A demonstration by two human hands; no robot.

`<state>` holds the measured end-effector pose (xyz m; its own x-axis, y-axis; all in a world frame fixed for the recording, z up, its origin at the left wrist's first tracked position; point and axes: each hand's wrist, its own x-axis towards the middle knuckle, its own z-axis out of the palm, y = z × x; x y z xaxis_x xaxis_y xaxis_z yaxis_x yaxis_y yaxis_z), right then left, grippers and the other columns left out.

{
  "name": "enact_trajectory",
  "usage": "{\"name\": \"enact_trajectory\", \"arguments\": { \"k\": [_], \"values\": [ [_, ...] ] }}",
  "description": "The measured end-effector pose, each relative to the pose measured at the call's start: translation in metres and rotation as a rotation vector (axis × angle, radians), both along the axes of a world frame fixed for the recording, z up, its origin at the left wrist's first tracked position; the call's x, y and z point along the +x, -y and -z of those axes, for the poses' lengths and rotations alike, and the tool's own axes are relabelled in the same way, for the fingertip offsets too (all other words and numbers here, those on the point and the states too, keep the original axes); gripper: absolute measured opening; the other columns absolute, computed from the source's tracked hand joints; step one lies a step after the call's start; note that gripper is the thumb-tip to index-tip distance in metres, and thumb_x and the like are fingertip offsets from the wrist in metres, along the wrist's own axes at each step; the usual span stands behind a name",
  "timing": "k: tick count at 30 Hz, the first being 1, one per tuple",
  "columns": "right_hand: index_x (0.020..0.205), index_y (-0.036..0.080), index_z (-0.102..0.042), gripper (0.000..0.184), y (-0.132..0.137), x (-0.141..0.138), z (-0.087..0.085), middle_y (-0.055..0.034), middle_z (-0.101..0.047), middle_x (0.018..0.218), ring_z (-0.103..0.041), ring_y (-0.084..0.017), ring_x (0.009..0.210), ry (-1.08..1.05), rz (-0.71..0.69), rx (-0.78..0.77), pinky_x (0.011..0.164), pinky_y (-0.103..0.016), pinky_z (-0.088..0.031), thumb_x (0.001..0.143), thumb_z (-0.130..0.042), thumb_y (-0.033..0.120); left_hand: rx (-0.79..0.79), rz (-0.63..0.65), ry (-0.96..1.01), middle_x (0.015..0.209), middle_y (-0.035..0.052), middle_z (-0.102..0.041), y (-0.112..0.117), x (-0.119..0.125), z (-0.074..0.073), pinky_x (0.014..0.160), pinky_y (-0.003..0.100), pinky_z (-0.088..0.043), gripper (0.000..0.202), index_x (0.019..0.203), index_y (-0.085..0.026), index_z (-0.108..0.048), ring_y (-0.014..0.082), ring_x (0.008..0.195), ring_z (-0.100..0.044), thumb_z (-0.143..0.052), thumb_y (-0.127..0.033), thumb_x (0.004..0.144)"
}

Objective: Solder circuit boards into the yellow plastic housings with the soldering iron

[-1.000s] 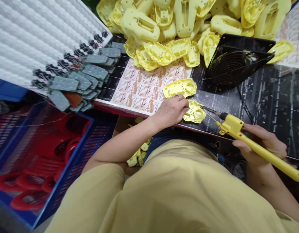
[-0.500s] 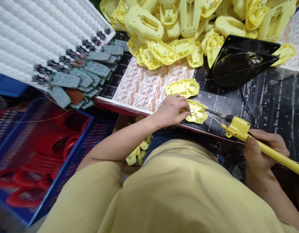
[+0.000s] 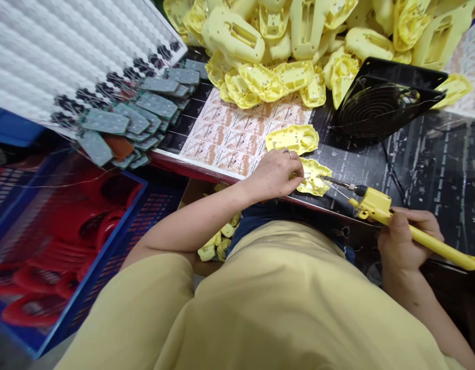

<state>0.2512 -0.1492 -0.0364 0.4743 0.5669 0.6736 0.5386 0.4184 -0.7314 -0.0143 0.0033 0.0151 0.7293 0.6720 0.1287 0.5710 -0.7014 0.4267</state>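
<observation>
Fingertips (image 3: pixel 295 174) on yellow shell (image 3: pixel 316 178); soldering iron (image 3: pixel 380 206) in right hand (image 3: pixel 405 241)

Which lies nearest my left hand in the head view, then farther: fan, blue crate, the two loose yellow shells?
1. Yellow shell, under the left hand fingertips.
2. Second shell, just beyond.
3. Black fan, back right.
4. Blue crate, far left, below table.
</observation>
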Motion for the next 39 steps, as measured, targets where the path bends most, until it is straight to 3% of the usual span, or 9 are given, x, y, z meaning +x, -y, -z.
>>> {"name": "enact_trajectory", "arguments": {
  "k": [5,9,15,21,25,29,32,35,39],
  "values": [
    [0.083,0.023,-0.074,0.020,0.008,-0.005,-0.019,-0.0004,-0.077,0.074,-0.072,-0.020,0.057,0.126,-0.176,-0.005,0.051,-0.029,-0.059,0.072,-0.090,0.021,-0.018,0.006,0.002,0.094,0.0049,-0.077,-0.001,0.000,-0.001,0.088,0.039,-0.050,0.016,0.083,-0.020,-0.078,0.0233,0.090,-0.068,-0.062,-0.018,0.083],
    [0.096,0.023,-0.075,0.024,0.015,-0.006,-0.032,-0.0026,-0.080,0.090,-0.075,-0.018,0.067,0.350,-0.319,-0.108,0.052,-0.024,-0.060,0.077,-0.081,0.009,-0.024,0.004,-0.001,0.093,0.0051,-0.076,-0.002,0.001,-0.002,0.087,0.039,-0.051,0.016,0.082,-0.019,-0.078,0.0226,0.088,-0.067,-0.061,-0.018,0.083],
    [0.097,0.023,-0.073,0.010,0.013,0.004,-0.024,-0.0027,-0.080,0.091,-0.077,-0.015,0.071,0.592,-0.333,-0.234,0.059,-0.022,-0.062,0.089,-0.078,0.028,-0.022,0.013,0.003,0.091,0.0057,-0.076,-0.002,0.002,-0.001,0.087,0.040,-0.052,0.017,0.081,-0.019,-0.077,0.0231,0.088,-0.067,-0.060,-0.018,0.083],
    [0.088,0.025,-0.073,0.007,0.013,0.009,-0.035,0.0002,-0.079,0.086,-0.076,-0.014,0.071,0.699,-0.373,-0.251,0.061,-0.023,-0.063,0.091,-0.076,0.031,-0.026,0.009,-0.008,0.088,0.0068,-0.075,-0.002,0.004,-0.003,0.086,0.040,-0.052,0.017,0.079,-0.019,-0.076,0.0243,0.088,-0.067,-0.060,-0.019,0.081],
    [0.096,0.027,-0.078,0.016,0.015,0.016,-0.033,-0.0010,-0.080,0.087,-0.074,-0.017,0.064,0.557,-0.230,-0.186,0.053,-0.025,-0.060,0.083,-0.083,0.035,-0.018,0.011,-0.010,0.086,0.0058,-0.073,-0.002,0.004,-0.003,0.086,0.038,-0.051,0.016,0.078,-0.018,-0.076,0.0225,0.085,-0.066,-0.060,-0.018,0.081],
    [0.125,0.029,-0.076,0.051,0.006,0.013,-0.028,-0.0006,-0.079,0.085,-0.072,-0.020,0.059,0.378,-0.038,-0.055,0.048,-0.028,-0.055,0.076,-0.088,0.031,-0.022,0.020,-0.021,0.086,0.0056,-0.073,-0.003,0.004,-0.004,0.084,0.037,-0.051,0.016,0.079,-0.019,-0.076,0.0219,0.084,-0.066,-0.060,-0.019,0.082],
    [0.124,0.025,-0.078,0.045,-0.007,0.004,-0.028,-0.0028,-0.076,0.080,-0.067,-0.018,0.055,0.258,0.083,0.047,0.044,-0.028,-0.048,0.089,-0.076,0.052,-0.035,0.023,-0.034,0.086,0.0062,-0.073,-0.004,0.005,-0.004,0.084,0.038,-0.051,0.017,0.080,-0.018,-0.076,0.0227,0.085,-0.066,-0.060,-0.019,0.084],
    [0.111,0.022,-0.083,0.056,-0.026,-0.005,-0.026,-0.0069,-0.073,0.076,-0.064,-0.018,0.057,0.206,0.220,0.177,0.045,-0.031,-0.045,0.100,-0.052,0.067,-0.027,0.004,-0.043,0.087,0.0070,-0.075,-0.002,0.007,-0.005,0.084,0.038,-0.051,0.016,0.081,-0.018,-0.077,0.0239,0.088,-0.068,-0.061,-0.019,0.085],
    [0.114,0.029,-0.082,0.042,-0.056,-0.015,-0.020,-0.0043,-0.072,0.079,-0.062,-0.021,0.059,0.115,0.146,0.348,0.052,-0.038,-0.050,0.092,-0.066,0.061,0.001,0.025,-0.056,0.091,0.0083,-0.077,0.002,0.010,-0.009,0.083,0.037,-0.050,0.015,0.082,-0.018,-0.077,0.0247,0.092,-0.069,-0.063,-0.017,0.085]
  ]
}}
